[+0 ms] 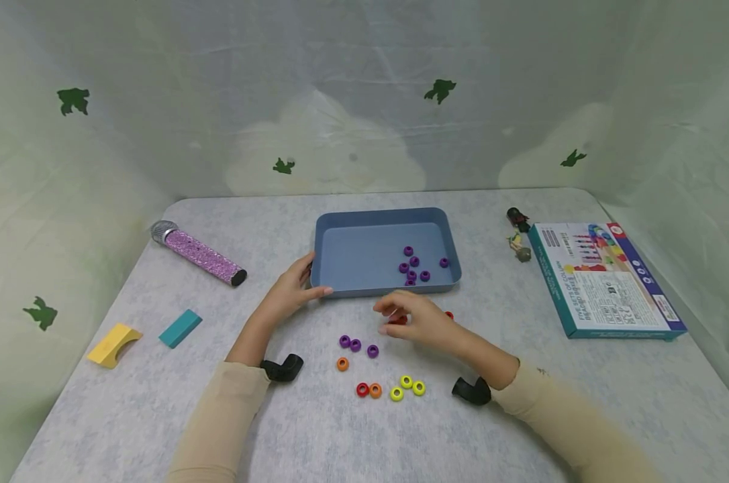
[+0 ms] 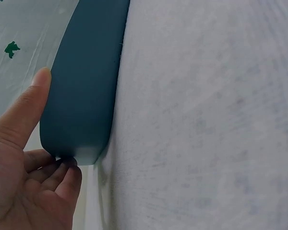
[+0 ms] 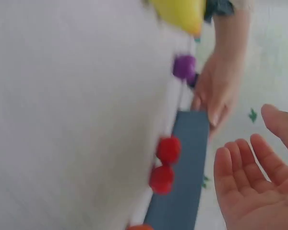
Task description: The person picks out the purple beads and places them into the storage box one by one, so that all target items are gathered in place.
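A shallow blue-grey tray (image 1: 358, 255) stands at the table's middle, with several purple beads (image 1: 424, 276) in its right half. My left hand (image 1: 287, 290) grips its front left corner, thumb along the front wall and fingers bent round the left end. Just in front of the tray, my right hand (image 1: 425, 325) hovers with loosely bent fingers and holds nothing. Red beads (image 3: 168, 150) lie by the tray's front wall, partly hidden under that hand in the head view. Nearer me are three purple beads (image 1: 373, 351), orange beads (image 1: 342, 363), a red bead (image 1: 362, 390) and three yellow beads (image 1: 419, 388).
On the left lie a glittery pink microphone (image 1: 201, 255), a teal block (image 1: 180, 328) and a yellow arched block (image 1: 113, 345). A flat printed box (image 1: 609, 282) lies at the right, beside two small figurines (image 1: 517, 220). Pale sheeting (image 1: 352, 100) hangs behind the table.
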Available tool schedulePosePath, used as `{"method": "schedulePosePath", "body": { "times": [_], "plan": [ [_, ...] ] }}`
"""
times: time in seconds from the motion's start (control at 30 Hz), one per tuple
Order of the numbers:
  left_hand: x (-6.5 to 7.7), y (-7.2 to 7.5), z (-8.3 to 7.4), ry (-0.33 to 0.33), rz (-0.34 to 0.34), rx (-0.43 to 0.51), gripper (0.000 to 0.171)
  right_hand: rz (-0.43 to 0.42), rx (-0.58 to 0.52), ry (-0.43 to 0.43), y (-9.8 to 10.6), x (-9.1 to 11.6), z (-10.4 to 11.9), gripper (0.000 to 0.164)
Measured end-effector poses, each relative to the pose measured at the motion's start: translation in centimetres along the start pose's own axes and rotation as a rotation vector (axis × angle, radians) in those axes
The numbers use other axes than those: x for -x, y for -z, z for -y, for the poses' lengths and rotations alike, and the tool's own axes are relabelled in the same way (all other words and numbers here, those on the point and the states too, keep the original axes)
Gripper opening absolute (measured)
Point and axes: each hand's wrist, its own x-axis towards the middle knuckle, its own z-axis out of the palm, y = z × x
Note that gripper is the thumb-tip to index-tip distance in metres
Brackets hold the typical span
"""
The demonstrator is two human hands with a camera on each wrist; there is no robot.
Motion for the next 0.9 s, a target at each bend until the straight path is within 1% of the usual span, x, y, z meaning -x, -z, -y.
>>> {"method": "schedulePosePath", "body": {
  "times": [0.03,0.13,0.3,0.43,0.53,0.63,0.7,0.77,0.83,0.9],
  "plan": [
    [0.0,0.0,0.0,-0.001,0.001,-0.002,0.093,0.019,-0.013,-0.002,-0.4,0.2,0.0,0.033],
    [0.0,-0.1,0.0,0.001,0.001,-0.002,0.093,0.068,-0.003,-0.013,-1.6,0.6,-0.3,0.032],
    [-0.1,-0.1,0.1,0.003,-0.004,0.002,0.091,0.135,0.08,-0.034,-3.0,0.8,-1.2,0.028],
    [-0.1,-0.1,0.2,-0.003,-0.007,0.008,0.092,0.163,0.128,-0.035,-3.7,0.8,-1.6,0.022],
    [0.0,-0.1,0.2,-0.006,-0.008,0.017,0.092,0.158,0.137,-0.038,-3.8,0.8,-1.6,0.019],
    [-0.1,-0.2,0.3,-0.005,-0.006,0.017,0.092,0.136,0.109,-0.031,-3.4,0.7,-1.2,0.018],
    [-0.1,-0.2,0.3,-0.004,-0.007,0.016,0.091,0.101,0.071,-0.033,-2.8,0.4,-0.9,0.018],
    [-0.1,-0.1,0.3,-0.003,-0.007,0.016,0.091,0.046,0.044,-0.032,-1.9,0.0,-0.5,0.019],
    [-0.1,-0.1,0.3,-0.005,-0.005,0.016,0.092,-0.02,0.041,-0.032,-0.8,-0.4,0.1,0.019],
    [-0.1,-0.1,0.3,-0.002,-0.006,0.013,0.092,-0.083,0.053,-0.029,0.2,-1.0,0.1,0.02]
  ]
}}
